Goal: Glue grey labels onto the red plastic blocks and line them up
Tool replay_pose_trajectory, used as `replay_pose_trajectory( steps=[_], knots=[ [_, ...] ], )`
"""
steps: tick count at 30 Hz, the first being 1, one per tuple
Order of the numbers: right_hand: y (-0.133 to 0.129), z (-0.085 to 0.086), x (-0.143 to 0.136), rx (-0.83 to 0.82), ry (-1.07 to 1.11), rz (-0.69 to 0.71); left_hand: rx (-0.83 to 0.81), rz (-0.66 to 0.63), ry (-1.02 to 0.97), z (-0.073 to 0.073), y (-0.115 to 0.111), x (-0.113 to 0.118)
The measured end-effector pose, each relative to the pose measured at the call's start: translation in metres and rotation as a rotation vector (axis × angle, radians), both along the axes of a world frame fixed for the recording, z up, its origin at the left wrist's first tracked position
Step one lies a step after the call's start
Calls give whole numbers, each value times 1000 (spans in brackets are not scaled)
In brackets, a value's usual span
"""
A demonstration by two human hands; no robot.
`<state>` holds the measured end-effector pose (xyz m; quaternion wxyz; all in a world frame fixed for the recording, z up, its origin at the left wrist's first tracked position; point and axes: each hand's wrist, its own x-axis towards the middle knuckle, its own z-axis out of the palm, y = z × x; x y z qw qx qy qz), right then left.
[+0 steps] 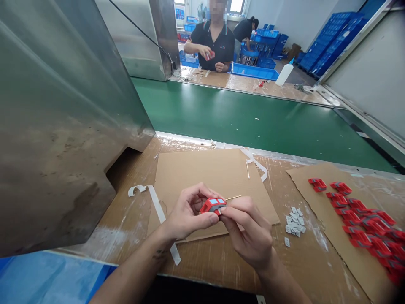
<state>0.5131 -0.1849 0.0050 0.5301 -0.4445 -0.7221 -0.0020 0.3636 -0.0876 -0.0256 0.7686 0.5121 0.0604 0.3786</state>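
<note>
the left hand (187,214) clasps a red toy car (211,205) above the cardboard sheet (196,169), toward its near edge; the right hand (249,228) touches it, whether pinching i cannot tell. grey pieces (295,222) lie beside the sheet's near right corner.

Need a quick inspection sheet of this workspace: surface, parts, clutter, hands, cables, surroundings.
Surface: brown table, scuffed; cardboard in the middle, another sheet at right.
Parts: red part in hand; small grey pieces piled on the table; more red parts bunched on the right sheet.
Clutter: white tape strips, thin sticks.
Hands: left hand holds the red part; right hand has fingertips at its edge, grip unclear.
Cables: one black cable by the metal housing; nothing seen on the table.
Surroundings: green belt with white specks; co-worker opposite; bottle; blue crates behind.
</note>
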Motion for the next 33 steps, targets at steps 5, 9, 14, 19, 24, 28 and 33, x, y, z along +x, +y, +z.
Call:
replay_pose_trajectory(
  steps=[5, 9, 14, 19, 24, 28, 33],
  knots=[
    [-2, 3, -3, -30, -13, -6, 40, 40, 66, 1, -3, 1],
    [-2, -2, -8, -89, 38, -45, 49, 66, 84, -2, -2, 1],
    [0, -5, -7, -87, 71, -52, 77, 91, 81, -2, -2, 3],
    [4, -7, -2, -16, 64, -101, 151, 171, 16, -7, -2, 13],
    [11, -10, 3, 57, 51, -161, 297, 296, 66, -8, 3, 17],
    [-3, 0, -2, 81, -16, -141, 421, 327, 231, 16, -9, 8],
    [-29, 18, 26, -147, -80, -232, 501, 151, 483, 33, -29, -10]
  ],
)
